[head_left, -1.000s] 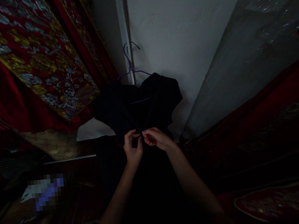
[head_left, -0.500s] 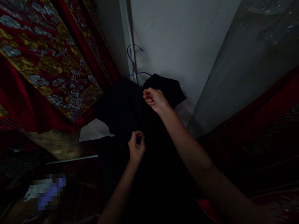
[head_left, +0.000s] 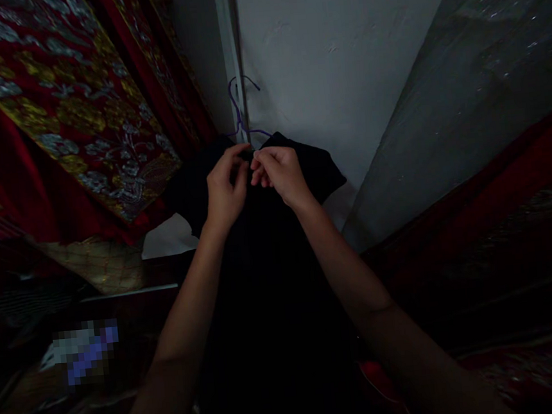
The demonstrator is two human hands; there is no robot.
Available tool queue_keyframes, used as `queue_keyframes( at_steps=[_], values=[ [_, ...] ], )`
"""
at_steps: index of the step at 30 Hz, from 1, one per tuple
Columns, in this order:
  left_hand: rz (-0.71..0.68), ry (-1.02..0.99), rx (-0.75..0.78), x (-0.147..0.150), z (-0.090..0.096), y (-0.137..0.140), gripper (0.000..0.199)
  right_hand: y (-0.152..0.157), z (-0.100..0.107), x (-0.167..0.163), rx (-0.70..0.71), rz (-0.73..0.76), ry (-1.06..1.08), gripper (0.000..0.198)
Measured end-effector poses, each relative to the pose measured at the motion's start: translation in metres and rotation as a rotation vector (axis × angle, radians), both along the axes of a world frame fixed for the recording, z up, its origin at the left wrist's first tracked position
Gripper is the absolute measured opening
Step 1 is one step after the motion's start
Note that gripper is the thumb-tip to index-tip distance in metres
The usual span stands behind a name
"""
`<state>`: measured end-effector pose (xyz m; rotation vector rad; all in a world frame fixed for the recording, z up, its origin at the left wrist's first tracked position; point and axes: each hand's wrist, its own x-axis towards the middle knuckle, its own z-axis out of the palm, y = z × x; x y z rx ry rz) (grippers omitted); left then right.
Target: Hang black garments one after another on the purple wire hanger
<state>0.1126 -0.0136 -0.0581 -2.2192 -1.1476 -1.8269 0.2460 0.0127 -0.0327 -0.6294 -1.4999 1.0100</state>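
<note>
Close together at the upper front of a dark garment, the person's two bare hands nearly meet. The left hand (head_left: 225,182) is curled, with its thumb and index finger bent toward each other and space showing inside the curve. The right hand (head_left: 282,171) sits just beside it, thumb and forefinger brought together, the other fingers tucked loosely below. Whether either one pinches the cloth or a small fastening is too dark to tell. Both bare forearms reach up from the bottom edge across the black fabric.

The dark garment (head_left: 259,234) hangs from a thin purple hanger (head_left: 240,125), its shoulders spread to either side of the hands and its lower part lost in shadow. The hanger's hook shows at a narrow pale strip (head_left: 226,31) that runs upright beside a whitish wall (head_left: 330,47).

To the left hangs a red cloth (head_left: 78,108) thickly embroidered in gold and silver, with a pale yellowish fabric (head_left: 102,264) marked by crossing lines under its edge. Farther down, a white and blue-violet item (head_left: 90,352) is blurred into blocks. On the right, shiny clear plastic (head_left: 507,32) slants above more dark red fabric (head_left: 509,173).
</note>
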Motion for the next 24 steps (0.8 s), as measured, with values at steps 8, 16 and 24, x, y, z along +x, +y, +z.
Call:
queue_keyframes(
  at_steps=[8, 16, 24],
  values=[
    [0.055, 0.302, 0.0, -0.018, 0.025, 0.0, 0.01, 0.003, -0.025, 0.0, 0.073, -0.05, -0.047, 0.031],
    [0.069, 0.361, 0.028, -0.024, 0.036, -0.009, 0.019, -0.02, -0.021, -0.004, 0.191, -0.105, -0.003, 0.032],
    [0.099, -0.049, 0.195, -0.028, 0.054, -0.004, 0.017, 0.003, -0.082, -0.029, -0.055, -0.226, -0.047, 0.031]
  ],
)
